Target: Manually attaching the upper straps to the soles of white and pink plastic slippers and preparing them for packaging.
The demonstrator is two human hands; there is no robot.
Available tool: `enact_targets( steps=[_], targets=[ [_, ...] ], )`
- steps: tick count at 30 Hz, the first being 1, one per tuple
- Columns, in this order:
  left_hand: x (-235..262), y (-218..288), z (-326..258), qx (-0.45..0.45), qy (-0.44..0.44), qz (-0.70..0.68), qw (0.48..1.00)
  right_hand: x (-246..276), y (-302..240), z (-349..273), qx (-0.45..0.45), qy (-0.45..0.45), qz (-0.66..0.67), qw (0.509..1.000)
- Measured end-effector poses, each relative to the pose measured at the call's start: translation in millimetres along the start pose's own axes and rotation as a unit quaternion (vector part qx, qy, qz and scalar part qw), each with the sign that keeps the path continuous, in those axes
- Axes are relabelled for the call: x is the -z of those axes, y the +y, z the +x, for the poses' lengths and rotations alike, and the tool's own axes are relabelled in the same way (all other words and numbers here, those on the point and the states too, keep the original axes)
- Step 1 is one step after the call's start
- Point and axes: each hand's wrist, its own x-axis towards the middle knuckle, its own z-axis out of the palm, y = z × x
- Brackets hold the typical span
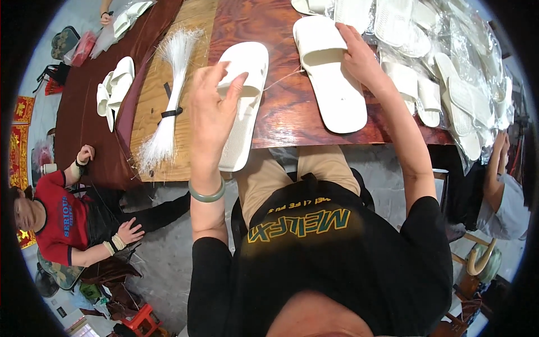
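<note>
Two white slippers lie soles down on the reddish wooden table, toes pointing away from me. My left hand (212, 106), a jade-green bangle on its wrist, is over the left slipper (238, 137), thumb and fingers apart beside its strap. Fingers of my right hand (362, 59) grip the right edge of the strap on the right slipper (337, 98). A thin pale tie (283, 78) stretches between the two straps. To the left lies a bundle of white plastic ties (177, 73), bound with a black band.
Bagged white slippers (460, 84) are heaped on the table's right. More slippers (117, 90) lie on the brown-covered table (84, 112) at left. A co-worker in a red shirt (62, 213) sits left; another person's arm (494, 174) shows at right. A co-worker's hand (105, 18) is far left.
</note>
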Motion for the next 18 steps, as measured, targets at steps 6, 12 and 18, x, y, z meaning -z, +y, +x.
enact_targets(
  steps=[6,12,18],
  targets=[
    [-46.1,-6.2,-0.5,-0.172,-0.023,0.23,0.958,-1.8,12.1,-1.7,0.062,0.037,0.012,0.997],
    [-29.5,-35.6,-8.1,-0.193,0.003,0.092,0.977,17.5,13.4,-1.6,0.061,0.067,-0.007,0.996],
    [7.2,-56.7,-21.4,0.132,-0.045,-0.003,0.99,16.1,21.6,-3.8,0.028,0.063,0.019,0.997]
  ],
)
